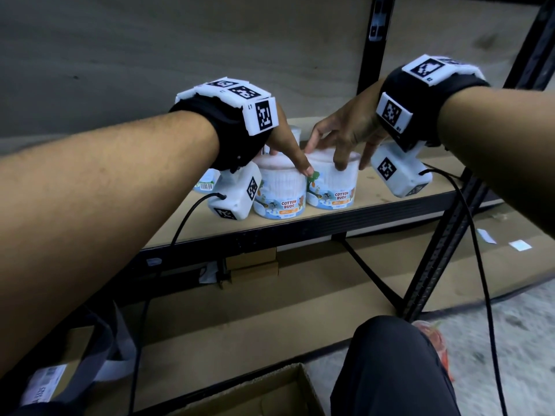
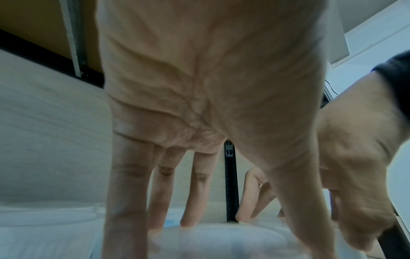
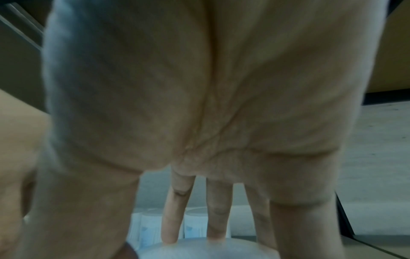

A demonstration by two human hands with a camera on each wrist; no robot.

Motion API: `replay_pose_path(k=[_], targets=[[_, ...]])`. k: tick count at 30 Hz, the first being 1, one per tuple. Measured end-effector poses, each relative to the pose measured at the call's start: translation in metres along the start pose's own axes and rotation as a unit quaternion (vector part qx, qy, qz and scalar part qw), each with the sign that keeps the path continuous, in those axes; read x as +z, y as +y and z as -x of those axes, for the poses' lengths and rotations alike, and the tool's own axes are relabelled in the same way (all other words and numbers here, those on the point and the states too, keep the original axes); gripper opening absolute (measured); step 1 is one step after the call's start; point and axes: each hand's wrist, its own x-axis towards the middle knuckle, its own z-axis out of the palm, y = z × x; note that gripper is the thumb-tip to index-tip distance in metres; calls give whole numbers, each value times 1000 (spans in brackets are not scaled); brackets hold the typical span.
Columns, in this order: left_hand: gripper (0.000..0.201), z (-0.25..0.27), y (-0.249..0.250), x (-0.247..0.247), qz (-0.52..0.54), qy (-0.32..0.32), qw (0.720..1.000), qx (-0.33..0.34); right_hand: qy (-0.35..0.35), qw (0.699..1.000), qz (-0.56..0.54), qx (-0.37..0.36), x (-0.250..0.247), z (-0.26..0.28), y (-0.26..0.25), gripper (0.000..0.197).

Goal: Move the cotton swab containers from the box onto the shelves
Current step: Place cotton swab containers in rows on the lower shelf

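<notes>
**Two tubs set down side by side at the shelf's front edge**

Left hand reaches down over the left cotton swab container, thumb along the side facing the camera and fingers dropping behind the lid, so it clasps the tub from above. The right hand does the same on the right cotton swab container: fingers spread and arched over the lid, tips on its rim and wall. In both wrist views the fingers run nearly straight down onto a pale lid, so how firmly either hand presses cannot be told. Both tubs stand upright on the shelf at the centre of the head view, touching or nearly so, labels outward; holding them from the top probably lets them be squared against each other without tipping.

More containers stand behind, toward the back panel, and another shows at the left behind the wrist camera. The black upright rises in the upper middle of the frame, a diagonal brace at the right. The cardboard box lies at the bottom edge, beside the person's knee. Cables hang from both wrists across the shelf front and could snag.
</notes>
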Motion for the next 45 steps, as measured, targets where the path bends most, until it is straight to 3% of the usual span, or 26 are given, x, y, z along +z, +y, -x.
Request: replay_pose_path(k=[3,9,15,20,26,33,38,45], targets=[[87,5,0,0,5,5,1000,7,9,1000,-8,1,3,6,-3,62],[100,8,-20,-4,59,6,998,3,104,994,35,-11,7,21,-24,52],[81,12,-64,-21,79,78,994,-14,108,989,91,-35,5,31,-62,48],[61,22,-98,-31,-14,133,991,-9,110,984,123,-60,9,25,-91,48],[67,26,-141,-37,-100,171,980,-22,129,982,108,-84,11,-3,-122,63],[93,13,-181,-30,-115,159,980,-35,193,964,138,-117,22,-28,-150,80],[96,1,-195,-19,-119,148,981,-31,197,961,149,-122,32,-49,-166,87],[96,-15,-201,-9,-115,122,985,-47,189,957,188,-114,38,-65,-182,79]])
